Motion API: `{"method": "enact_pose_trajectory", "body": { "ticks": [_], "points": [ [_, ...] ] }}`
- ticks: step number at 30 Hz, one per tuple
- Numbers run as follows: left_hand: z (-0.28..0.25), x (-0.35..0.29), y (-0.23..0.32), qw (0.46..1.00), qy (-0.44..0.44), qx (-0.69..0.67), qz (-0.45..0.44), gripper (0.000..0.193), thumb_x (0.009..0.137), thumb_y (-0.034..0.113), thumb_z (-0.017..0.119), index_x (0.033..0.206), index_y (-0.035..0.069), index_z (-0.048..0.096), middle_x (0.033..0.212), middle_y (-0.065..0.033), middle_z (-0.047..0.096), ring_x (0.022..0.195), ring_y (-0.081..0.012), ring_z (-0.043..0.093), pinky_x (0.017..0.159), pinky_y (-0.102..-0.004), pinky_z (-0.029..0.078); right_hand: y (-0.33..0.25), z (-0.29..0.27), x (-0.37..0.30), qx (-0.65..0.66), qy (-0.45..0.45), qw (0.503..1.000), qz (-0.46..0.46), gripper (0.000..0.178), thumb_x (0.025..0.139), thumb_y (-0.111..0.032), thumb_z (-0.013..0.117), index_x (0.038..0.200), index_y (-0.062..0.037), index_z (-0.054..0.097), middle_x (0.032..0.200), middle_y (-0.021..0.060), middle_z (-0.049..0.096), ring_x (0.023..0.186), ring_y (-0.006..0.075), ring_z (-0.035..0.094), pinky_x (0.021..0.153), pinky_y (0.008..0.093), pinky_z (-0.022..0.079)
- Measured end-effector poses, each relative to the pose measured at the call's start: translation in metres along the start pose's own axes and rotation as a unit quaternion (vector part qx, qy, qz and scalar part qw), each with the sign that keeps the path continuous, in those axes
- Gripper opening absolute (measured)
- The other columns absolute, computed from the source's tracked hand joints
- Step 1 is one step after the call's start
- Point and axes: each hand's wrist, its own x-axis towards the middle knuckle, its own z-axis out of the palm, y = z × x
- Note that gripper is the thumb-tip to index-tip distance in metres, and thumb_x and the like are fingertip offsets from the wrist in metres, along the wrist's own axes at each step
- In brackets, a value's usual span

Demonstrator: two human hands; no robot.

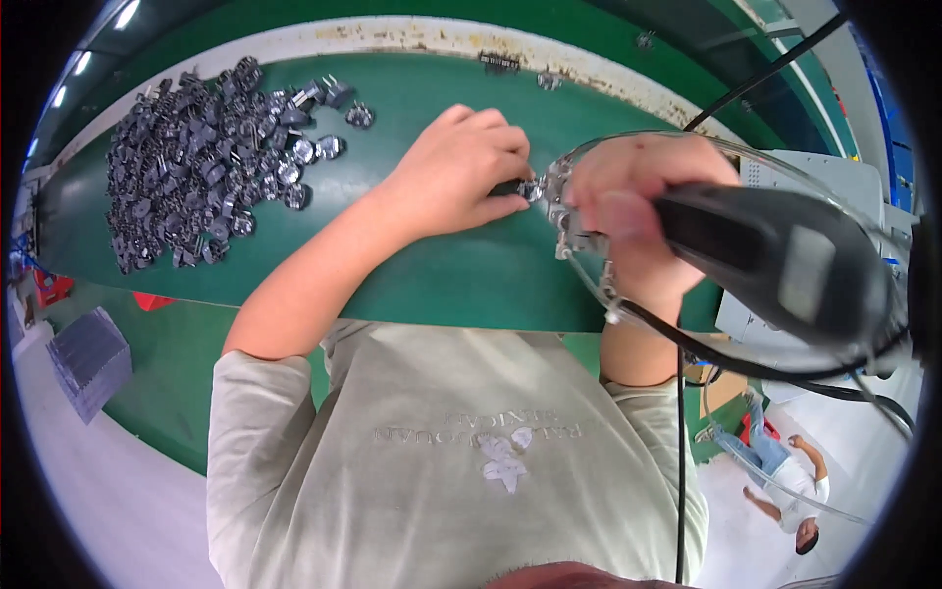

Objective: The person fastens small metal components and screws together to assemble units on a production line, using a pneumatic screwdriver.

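My left hand (469,162) is closed on a small black part (506,187) just above the green tabletop (412,285). Wrapped round a black electric screwdriver (785,260) are the fingers of my right hand (643,191), somewhat blurred. The tool's metal nose (559,188) points left and meets the part, or nearly so; I cannot tell whether they touch. A clear tube (785,157) loops over the tool. Left of my hands lies a big heap of small black and metal parts (177,172), with a few strays at its right edge.
A pale worn ledge (392,34) borders the table's far side, with a dark connector-like strip (499,63) by it. Black cable (680,442) hangs at my right. A grey-blue box (88,358) stands lower left. Another person (785,481) is in the background at lower right.
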Motion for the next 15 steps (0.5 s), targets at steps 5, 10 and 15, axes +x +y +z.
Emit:
{"method": "enact_pose_trajectory", "body": {
  "ticks": [5, 10, 15],
  "points": [
    [0.007, -0.004, -0.004, 1.0, 0.0, -0.021, -0.003, 0.022, 0.074, 0.021, 0.078, 0.093, 0.012, 0.074, 0.097, 0.0013, 0.062, 0.099, -0.0194, 0.057, 0.085, -0.0357, 0.042, 0.005, 0.001, -0.002, 0.169, 0.048, 0.985, 0.005, 0.025, 0.093, -0.02, 0.067, 0.086, -0.0054, 0.048, 0.064, 0.006, 0.053, 0.051, 0.019, 0.051, 0.052, 0.037, 0.049],
    [0.004, -0.005, -0.002, 0.999, 0.023, -0.032, 0.001, 0.024, 0.073, 0.022, 0.079, 0.094, 0.012, 0.074, 0.096, 0.0016, 0.062, 0.098, -0.0197, 0.058, 0.084, -0.0355, 0.042, -0.018, -0.03, -0.009, 0.192, 0.027, 0.978, -0.074, 0.031, 0.092, -0.028, 0.071, 0.094, -0.0077, 0.047, 0.066, 0.0042, 0.054, 0.053, 0.0189, 0.055, 0.053, 0.0369, 0.051],
    [0.004, -0.004, -0.005, 0.999, 0.014, -0.033, 0.003, 0.024, 0.072, 0.021, 0.079, 0.095, 0.013, 0.074, 0.095, 0.002, 0.061, 0.098, -0.0198, 0.058, 0.083, -0.0356, 0.043, -0.007, -0.017, -0.007, 0.183, -0.002, 0.981, -0.067, 0.026, 0.09, -0.024, 0.067, 0.092, -0.0086, 0.047, 0.065, 0.0046, 0.055, 0.051, 0.0186, 0.055, 0.052, 0.0373, 0.051]
  ]
}}
